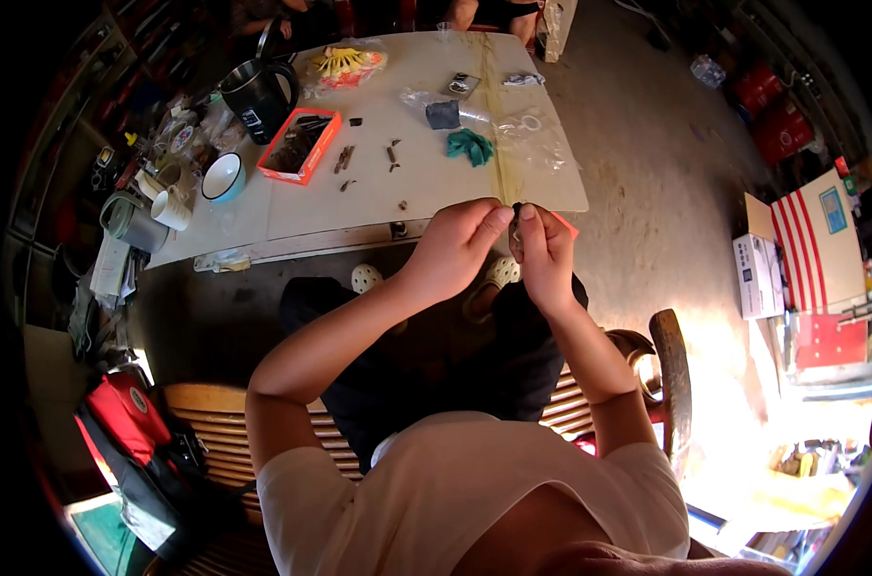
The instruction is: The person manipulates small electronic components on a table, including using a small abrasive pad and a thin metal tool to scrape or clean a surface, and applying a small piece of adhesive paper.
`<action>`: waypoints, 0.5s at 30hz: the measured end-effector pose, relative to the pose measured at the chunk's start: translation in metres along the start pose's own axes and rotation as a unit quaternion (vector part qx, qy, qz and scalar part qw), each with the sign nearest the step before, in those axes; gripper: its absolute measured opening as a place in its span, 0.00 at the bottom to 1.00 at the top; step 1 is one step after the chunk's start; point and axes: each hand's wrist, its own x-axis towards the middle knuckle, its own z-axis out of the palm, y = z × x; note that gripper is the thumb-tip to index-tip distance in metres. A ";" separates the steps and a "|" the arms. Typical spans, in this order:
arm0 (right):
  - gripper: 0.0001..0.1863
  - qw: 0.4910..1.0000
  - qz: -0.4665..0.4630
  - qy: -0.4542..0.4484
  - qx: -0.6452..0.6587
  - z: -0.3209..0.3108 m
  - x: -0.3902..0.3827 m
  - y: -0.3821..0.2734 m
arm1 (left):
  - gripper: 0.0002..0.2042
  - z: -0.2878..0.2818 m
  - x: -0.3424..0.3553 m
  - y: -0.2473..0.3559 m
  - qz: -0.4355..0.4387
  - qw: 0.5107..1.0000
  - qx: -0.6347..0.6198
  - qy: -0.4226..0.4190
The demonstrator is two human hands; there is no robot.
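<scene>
My left hand (462, 235) and my right hand (545, 254) are raised close together just off the table's front edge. Both are closed, thumb against fingers, on a small dark piece (517, 205) whose kind I cannot make out. Fingers cover most of it. An orange-red corner of something (566, 225) shows behind my right hand; I cannot tell whether I am holding it. On the table lie small brown pieces (345, 158) and more dark bits (393, 154). Left of them sits an open orange-rimmed box (334, 125) with dark pieces inside.
The white table (292, 211) also bears a black kettle (253, 101), a white bowl (224, 177), cups (171, 209), bananas in plastic (345, 64) and a crumpled green cloth (470, 146). Other people sit across it. A wooden chair arm (672, 384) rises at my right.
</scene>
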 end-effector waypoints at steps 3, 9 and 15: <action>0.16 0.968 -0.147 0.012 -0.202 -0.004 0.004 0.006 | 0.18 0.002 -0.005 0.010 -0.254 0.934 -0.246 -0.057; 0.20 0.993 0.107 0.000 0.052 0.001 0.002 -0.004 | 0.04 0.002 -0.002 -0.002 0.182 0.955 0.225 0.057; 0.23 0.963 0.104 -0.065 0.241 0.001 0.004 -0.006 | 0.07 -0.007 -0.008 0.005 0.086 0.984 0.088 0.128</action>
